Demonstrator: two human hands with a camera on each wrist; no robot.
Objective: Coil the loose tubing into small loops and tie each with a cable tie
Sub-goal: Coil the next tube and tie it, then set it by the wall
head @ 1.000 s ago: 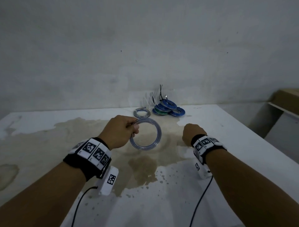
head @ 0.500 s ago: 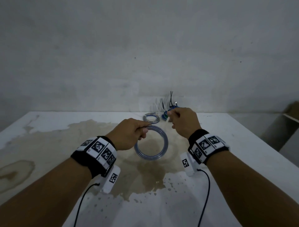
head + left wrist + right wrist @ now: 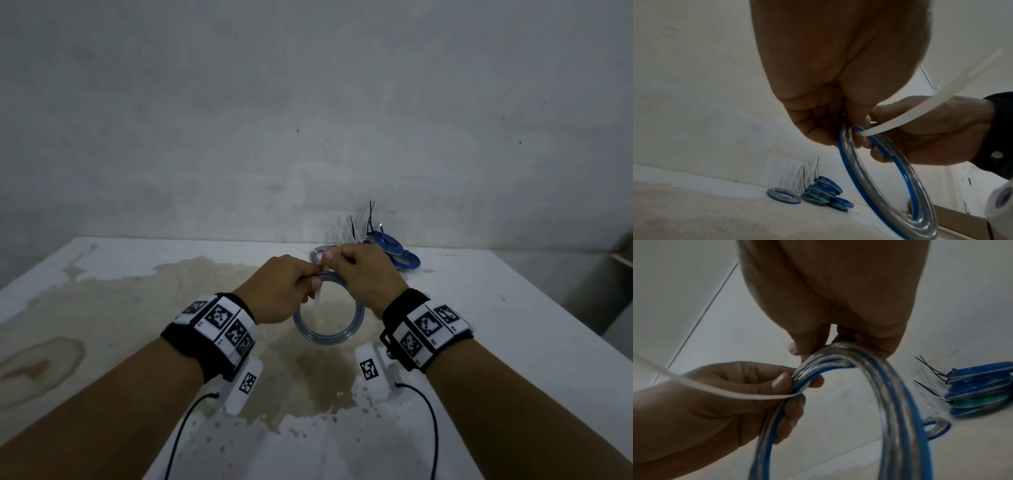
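here my left hand (image 3: 281, 291) gripped the tubing coil (image 3: 329, 325) above the table (image 3: 513, 308); my right hand (image 3: 363, 274) pinched a white cable tie (image 3: 931, 100) against it.

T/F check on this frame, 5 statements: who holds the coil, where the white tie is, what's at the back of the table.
1. Both hands grip the top of the tubing coil. True: the left hand and right hand meet there.
2. The coil lies flat on the table. False: it hangs from the hands, above the table.
3. A white cable tie sits at the coil where the hands hold it. True.
4. The white tie is already cinched and trimmed. False: a long loose tail sticks out from the coil.
5. No finished coils are in view. False: a pile of tied coils sits by the wall, and a single coil lies beside it.
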